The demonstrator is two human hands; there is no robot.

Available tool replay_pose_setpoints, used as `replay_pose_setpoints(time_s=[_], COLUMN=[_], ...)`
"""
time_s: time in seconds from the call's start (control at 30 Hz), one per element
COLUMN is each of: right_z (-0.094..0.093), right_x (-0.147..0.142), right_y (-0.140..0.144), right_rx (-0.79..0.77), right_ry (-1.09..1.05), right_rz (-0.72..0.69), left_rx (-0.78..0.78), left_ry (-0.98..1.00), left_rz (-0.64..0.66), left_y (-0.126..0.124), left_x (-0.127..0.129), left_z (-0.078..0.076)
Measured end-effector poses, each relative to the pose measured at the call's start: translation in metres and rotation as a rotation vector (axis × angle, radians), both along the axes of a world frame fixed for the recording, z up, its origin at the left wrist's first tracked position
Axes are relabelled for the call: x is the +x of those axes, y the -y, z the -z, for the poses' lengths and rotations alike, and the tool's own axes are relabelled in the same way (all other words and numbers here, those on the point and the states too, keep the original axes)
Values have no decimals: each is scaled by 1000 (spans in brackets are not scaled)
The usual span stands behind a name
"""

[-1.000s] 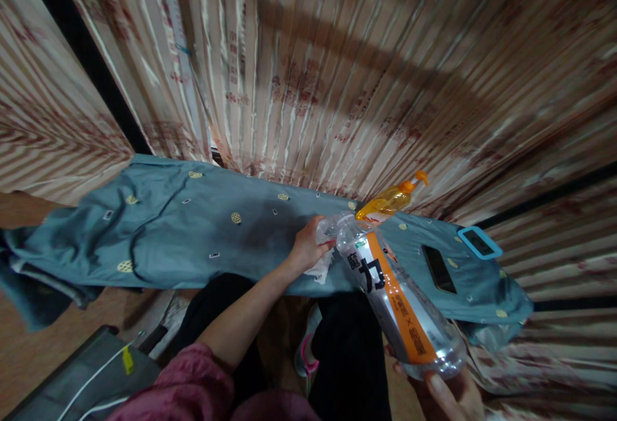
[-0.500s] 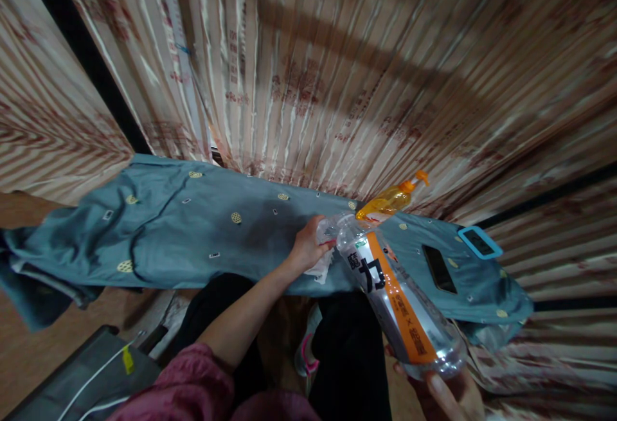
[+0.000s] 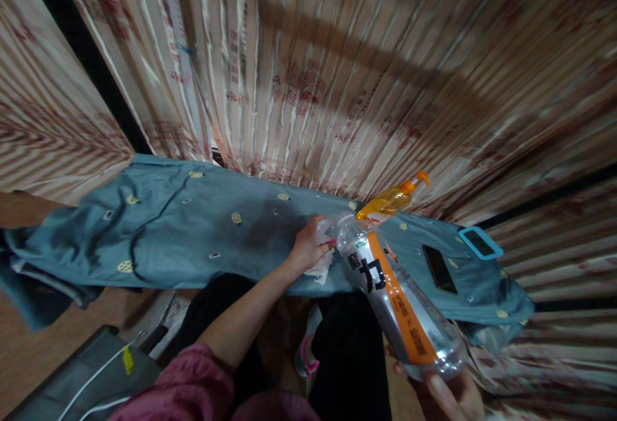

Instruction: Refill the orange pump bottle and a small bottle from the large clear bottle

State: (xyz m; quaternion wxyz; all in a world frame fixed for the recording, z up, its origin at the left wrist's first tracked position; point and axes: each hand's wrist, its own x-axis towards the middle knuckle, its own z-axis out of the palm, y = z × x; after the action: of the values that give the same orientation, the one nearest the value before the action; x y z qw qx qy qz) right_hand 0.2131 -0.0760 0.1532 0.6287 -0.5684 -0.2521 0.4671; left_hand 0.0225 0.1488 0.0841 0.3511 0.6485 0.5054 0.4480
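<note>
Nothing has shifted in the last second: a seated person's right hand [image 3: 450,392] still grips the base of a clear plastic bottle [image 3: 398,295] with an orange-striped label, tilted so its neck points away over the lap. The left hand [image 3: 307,247] stays closed around a crumpled white tissue [image 3: 322,265] pressed against the bottle's mouth, at the near edge of the surface draped in a blue patterned cloth [image 3: 193,228]. The stillness reads as a held pose, the wad kept to the opening rather than wiped across it. Behind the bottle lies an orange pump dispenser [image 3: 393,199]; a dark phone [image 3: 438,268] and a blue-framed device [image 3: 480,242] rest farther right, before striped curtains [image 3: 337,74].
</note>
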Motion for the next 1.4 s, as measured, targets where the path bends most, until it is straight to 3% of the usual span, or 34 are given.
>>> replay_pose_setpoints(time_s=[1.4], right_z=[-7], right_x=[-4], right_y=[-2], right_rx=[-9], right_ry=[1], right_rz=[-2], left_rx=[-40], left_ry=[-4], left_rz=[7], left_y=[0], left_x=[0], left_z=[-1])
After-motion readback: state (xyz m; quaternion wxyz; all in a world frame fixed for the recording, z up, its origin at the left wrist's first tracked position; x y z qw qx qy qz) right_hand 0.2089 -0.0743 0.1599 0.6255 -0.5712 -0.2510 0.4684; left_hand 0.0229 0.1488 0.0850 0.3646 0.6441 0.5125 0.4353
